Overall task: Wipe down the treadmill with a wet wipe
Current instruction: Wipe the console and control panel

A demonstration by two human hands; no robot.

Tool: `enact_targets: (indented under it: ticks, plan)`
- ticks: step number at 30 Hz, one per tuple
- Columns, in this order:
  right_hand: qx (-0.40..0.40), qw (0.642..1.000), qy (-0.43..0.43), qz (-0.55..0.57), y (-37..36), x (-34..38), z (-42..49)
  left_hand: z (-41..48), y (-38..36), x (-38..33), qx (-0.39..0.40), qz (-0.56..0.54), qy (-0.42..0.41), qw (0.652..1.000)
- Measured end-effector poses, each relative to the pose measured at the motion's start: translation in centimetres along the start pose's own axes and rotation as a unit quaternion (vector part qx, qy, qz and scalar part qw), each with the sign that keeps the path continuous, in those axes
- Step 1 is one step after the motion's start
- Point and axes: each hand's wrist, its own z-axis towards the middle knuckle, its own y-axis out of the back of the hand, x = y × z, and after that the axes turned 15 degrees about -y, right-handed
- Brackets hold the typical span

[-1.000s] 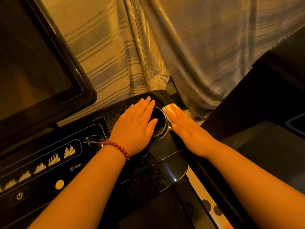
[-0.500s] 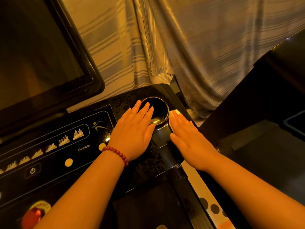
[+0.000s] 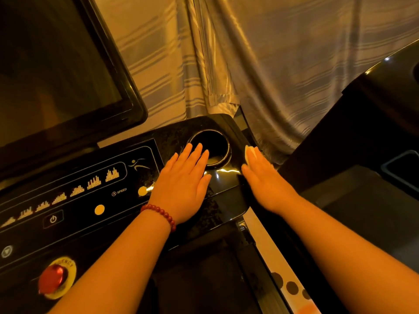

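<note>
Now, left hand (image 3: 184, 185) flat on console (image 3: 181, 132), right hand (image 3: 264, 180) seemingly pressing wipe (image 3: 249, 152)

Resting the left hand (image 3: 183, 181) flat on the treadmill console (image 3: 172, 133), fingertips over the cup holder (image 3: 218, 138) rim (bead bracelet (image 3: 162, 214) at the wrist). Pressing a wipe (image 3: 249, 152) against the console's right edge under the flat right hand (image 3: 266, 181).

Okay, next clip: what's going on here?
A person is wiping a treadmill console. The right hand presses a pale wet wipe with flat fingers against the console's right edge, just right of the round cup holder. The left hand, a red bead bracelet at its wrist, lies flat on the console, fingertips at the cup holder's rim, holding nothing.
</note>
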Motion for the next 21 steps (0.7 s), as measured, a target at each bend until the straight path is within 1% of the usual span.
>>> enact_targets:
  ticks: [2, 3, 4, 6, 7, 9, 11, 13, 15, 16, 19, 21]
  plan:
    - [-0.003, 0.999, -0.044, 0.02, 0.2, 0.3, 0.5, -0.7, 0.1, -0.5, 0.0, 0.001, 0.015, 1.0]
    - [-0.02, 0.998, -0.046, 0.024, -0.1, 0.6, 0.0, -0.9, 0.1, -0.7, -0.003, 0.0, 0.027, 1.0]
    - [-0.043, 0.999, -0.027, 0.008, -0.5, 1.0, -1.0, -1.2, 0.1, -0.8, -0.005, 0.001, 0.038, 0.999]
    - [-0.08, 0.995, 0.04, -0.05, -1.5, 2.1, -3.7, -1.5, 0.0, -0.9, -0.007, -0.002, 0.048, 0.999]
    - [-0.075, 0.993, 0.065, -0.07, -1.9, 2.5, -4.7, -1.5, -0.1, -0.8, -0.01, -0.004, 0.049, 0.999]
    - [-0.057, 0.992, 0.077, -0.087, -2.3, 2.9, -5.2, -1.6, -0.2, -0.8, -0.012, -0.005, 0.051, 0.999]
    - [-0.068, 0.993, 0.062, -0.07, -1.8, 3.2, -4.4, -2.0, -0.2, -0.8, -0.011, -0.007, 0.054, 0.998]
    - [-0.094, 0.995, 0.028, -0.034, -1.2, 3.3, -3.6, -2.7, -0.2, -0.6, -0.009, -0.004, 0.058, 0.998]
    - [-0.111, 0.993, 0.013, -0.046, -1.9, 3.9, -4.1, -3.7, -0.2, -0.4, -0.011, -0.002, 0.058, 0.998]
    - [-0.107, 0.992, 0.022, -0.064, -2.7, 4.3, -4.9, -4.1, -0.3, -0.2, -0.013, 0.0, 0.057, 0.998]
    - [-0.078, 0.984, 0.09, -0.133, -5.6, 6.2, -8.2, -5.3, -0.1, 0.5, -0.009, 0.008, 0.053, 0.998]
    - [-0.083, 0.979, 0.114, -0.146, -6.2, 6.9, -8.5, -6.3, 0.1, 1.1, -0.001, 0.021, 0.047, 0.999]
